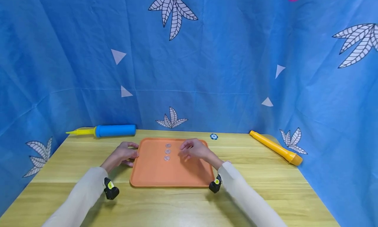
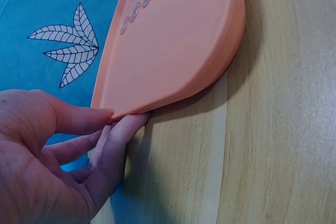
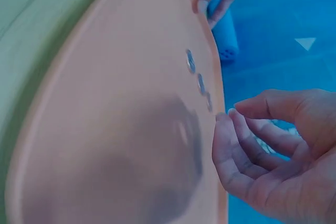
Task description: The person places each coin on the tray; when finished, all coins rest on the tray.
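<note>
An orange tray (image 1: 150, 174) lies on the wooden table, with three silvery coins (image 1: 167, 151) in a row from back to front near its far middle. At the tray's left edge, my left hand (image 1: 125, 153) pinches the rim, thumb on top and fingers beneath, as the left wrist view shows. My right hand (image 1: 195, 148) hovers over the tray to the right of the coins. Its fingers are loosely bent, the thumb tip close to the fingertips, and nothing shows between them in the right wrist view. Its shadow falls on the tray.
A blue and yellow hand pump (image 1: 115, 130) lies at the back left of the table (image 1: 165, 204). Behind the tray's right corner is a blue and white poker chip (image 1: 214, 136). A yellow-orange baton-like tube (image 1: 274, 147) lies at the back right, by the blue curtain (image 1: 206, 72).
</note>
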`<state>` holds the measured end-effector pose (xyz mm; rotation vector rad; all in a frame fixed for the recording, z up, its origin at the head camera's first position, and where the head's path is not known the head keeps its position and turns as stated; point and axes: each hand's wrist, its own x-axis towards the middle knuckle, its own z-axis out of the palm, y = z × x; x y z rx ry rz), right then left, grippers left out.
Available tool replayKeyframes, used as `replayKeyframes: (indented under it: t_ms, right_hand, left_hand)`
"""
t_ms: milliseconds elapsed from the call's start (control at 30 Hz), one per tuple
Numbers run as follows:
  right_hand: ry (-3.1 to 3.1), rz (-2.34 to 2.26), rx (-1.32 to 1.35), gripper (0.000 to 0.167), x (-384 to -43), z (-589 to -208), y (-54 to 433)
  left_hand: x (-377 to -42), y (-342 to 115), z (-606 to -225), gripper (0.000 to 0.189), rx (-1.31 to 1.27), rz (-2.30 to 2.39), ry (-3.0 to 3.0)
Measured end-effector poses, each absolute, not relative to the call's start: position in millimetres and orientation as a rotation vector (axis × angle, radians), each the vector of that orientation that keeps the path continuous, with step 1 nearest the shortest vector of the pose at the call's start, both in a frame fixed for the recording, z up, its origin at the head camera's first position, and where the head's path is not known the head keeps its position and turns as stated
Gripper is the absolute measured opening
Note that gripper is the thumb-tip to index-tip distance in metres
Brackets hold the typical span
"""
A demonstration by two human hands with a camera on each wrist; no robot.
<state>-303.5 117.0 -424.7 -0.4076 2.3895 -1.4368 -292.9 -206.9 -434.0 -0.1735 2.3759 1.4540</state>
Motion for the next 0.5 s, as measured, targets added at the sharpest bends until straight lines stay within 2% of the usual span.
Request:
replayKeyframes:
  t_ms: [500]
  right_hand:
    - [2.577, -1.454, -0.593, 0.023, -306.3, -423.9, 187.5]
  left_hand:
    - [-293.8, -206.5, -434.3, 0.055, -0.223, 1.431, 2.381]
